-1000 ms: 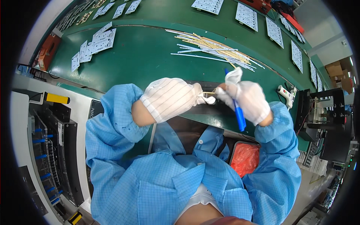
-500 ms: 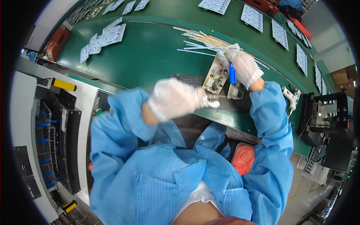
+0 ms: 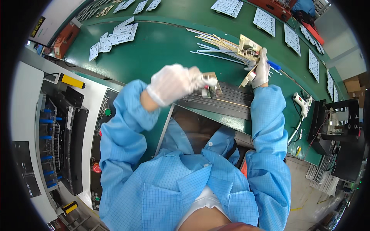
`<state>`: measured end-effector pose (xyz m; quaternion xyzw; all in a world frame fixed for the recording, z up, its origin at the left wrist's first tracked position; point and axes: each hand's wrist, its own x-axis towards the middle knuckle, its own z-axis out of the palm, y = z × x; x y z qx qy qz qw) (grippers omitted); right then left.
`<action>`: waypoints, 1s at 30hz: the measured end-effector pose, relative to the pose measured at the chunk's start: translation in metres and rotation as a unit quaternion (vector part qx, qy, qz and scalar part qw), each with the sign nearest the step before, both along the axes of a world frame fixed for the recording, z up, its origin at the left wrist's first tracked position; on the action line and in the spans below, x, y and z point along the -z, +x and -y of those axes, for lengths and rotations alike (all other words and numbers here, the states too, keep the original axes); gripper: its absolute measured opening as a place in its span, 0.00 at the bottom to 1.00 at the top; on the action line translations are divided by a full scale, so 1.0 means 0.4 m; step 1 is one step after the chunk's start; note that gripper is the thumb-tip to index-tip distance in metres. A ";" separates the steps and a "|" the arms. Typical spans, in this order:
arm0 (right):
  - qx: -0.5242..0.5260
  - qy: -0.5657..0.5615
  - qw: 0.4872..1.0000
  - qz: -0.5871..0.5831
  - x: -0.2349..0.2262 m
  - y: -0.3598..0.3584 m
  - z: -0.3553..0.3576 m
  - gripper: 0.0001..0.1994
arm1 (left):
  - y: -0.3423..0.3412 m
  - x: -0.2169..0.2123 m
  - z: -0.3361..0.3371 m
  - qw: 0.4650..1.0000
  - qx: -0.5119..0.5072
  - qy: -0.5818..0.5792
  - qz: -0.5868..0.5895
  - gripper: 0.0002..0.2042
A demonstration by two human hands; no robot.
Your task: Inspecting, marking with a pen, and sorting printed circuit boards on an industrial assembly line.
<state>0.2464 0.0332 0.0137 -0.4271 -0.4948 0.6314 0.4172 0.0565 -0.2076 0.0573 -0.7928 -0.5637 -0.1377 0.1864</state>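
**Two gloved hands, two boards, one green desk**

Head view: the person in a blue smock sits at a green desk (image 3: 154, 61) and works with both hands in white gloves. The left hand (image 3: 173, 82) is raised near the body, its fingers curled and pressed together around something small; what sits inside the grip is hidden by the glove. Just beyond its fingertips a small circuit board (image 3: 210, 86) shows, close over the dark slotted rack (image 3: 231, 104) at the near edge of the desk. Whether the hand touches that board cannot be told.

The right hand (image 3: 262, 71) reaches farther out and to the right. It pinches a tan circuit board (image 3: 248, 48) at one corner, and a blue pen (image 3: 274, 65) lies tucked along the hand as well. The tan board is tilted, its long axis running from near right to far left, with its free end pointing away over a bundle of white and yellow wires (image 3: 216, 46) spread on the desk.

As a judgement, the work looks mid-way: one board is lifted and not yet set down, the other is at the rack, and the wires lie loose and unattached. Flat white panels (image 3: 115, 36) lie in rows on the far left, more panels (image 3: 266, 21) lie far right, and a white hand tool (image 3: 302, 102) rests near the right edge.
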 end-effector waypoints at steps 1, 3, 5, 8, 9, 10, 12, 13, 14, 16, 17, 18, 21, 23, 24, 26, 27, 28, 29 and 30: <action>0.013 0.038 0.999 -0.025 0.008 -0.001 0.007 0.29 | -0.036 0.011 -0.031 0.999 0.002 -0.007 0.041 0.11; 0.016 0.069 0.997 -0.023 0.018 0.000 0.017 0.33 | -0.128 0.007 -0.086 0.951 -0.012 -0.164 0.263 0.16; 0.037 0.058 0.997 -0.025 0.023 0.003 0.019 0.33 | -0.215 -0.025 -0.144 0.899 0.019 -0.189 0.395 0.17; 0.052 0.021 0.998 -0.018 0.026 0.004 0.016 0.32 | -0.348 -0.106 -0.255 0.993 0.093 0.040 0.064 0.15; 0.054 0.007 0.998 -0.014 0.022 0.006 0.015 0.32 | -0.379 -0.117 -0.302 0.993 0.019 0.015 0.117 0.16; 0.057 0.018 0.998 -0.027 0.022 0.004 0.020 0.32 | -0.409 -0.120 -0.355 0.986 -0.065 -0.020 0.149 0.19; 0.063 -0.010 0.998 0.025 0.003 0.006 0.033 0.32 | -0.467 -0.111 -0.475 0.949 -0.242 -0.084 0.186 0.28; 0.048 -0.019 0.998 0.047 -0.021 0.012 0.038 0.33 | -0.492 -0.083 -0.518 0.949 -0.263 -0.131 0.116 0.29; 0.073 -0.015 0.997 0.038 -0.040 0.011 0.052 0.31 | -0.497 -0.032 -0.558 0.929 -0.334 -0.128 0.096 0.27; 0.128 0.151 0.979 0.044 -0.103 0.004 0.065 0.22 | -0.538 0.064 -0.583 0.958 -0.244 -0.119 0.087 0.24; 0.077 0.153 0.976 0.137 -0.147 0.007 0.060 0.20 | -0.548 0.109 -0.587 0.966 -0.211 -0.091 0.123 0.22; 0.026 0.204 0.957 0.206 -0.189 -0.007 0.046 0.18 | -0.563 0.137 -0.598 0.954 -0.250 -0.112 0.119 0.19; -0.091 0.571 0.709 0.403 -0.304 -0.108 -0.038 0.13 | -0.584 0.185 -0.588 0.967 -0.226 -0.071 0.097 0.19; -0.160 0.425 0.835 0.310 -0.323 -0.264 -0.140 0.11 | -0.591 0.177 -0.583 0.975 -0.195 -0.048 0.093 0.22; -0.134 0.499 0.786 0.339 -0.317 -0.362 -0.203 0.13 | -0.592 0.168 -0.582 0.971 -0.204 -0.073 0.097 0.24; -0.103 0.589 0.718 0.358 -0.286 -0.562 -0.325 0.14 | -0.591 0.150 -0.579 0.970 -0.198 -0.091 0.107 0.30; -0.114 0.556 0.711 0.414 -0.260 -0.649 -0.379 0.12 | -0.591 0.144 -0.577 0.967 -0.206 -0.111 0.103 0.31; -0.114 0.571 0.642 0.498 -0.232 -0.735 -0.428 0.11 | -0.589 0.140 -0.576 0.970 -0.197 -0.104 0.095 0.32; -0.050 0.640 0.593 0.485 -0.189 -0.811 -0.454 0.12 | -0.588 0.138 -0.574 0.972 -0.189 -0.096 0.100 0.32; -0.051 0.642 0.553 0.529 -0.151 -0.877 -0.476 0.12 | -0.586 0.138 -0.571 0.975 -0.187 -0.083 0.089 0.32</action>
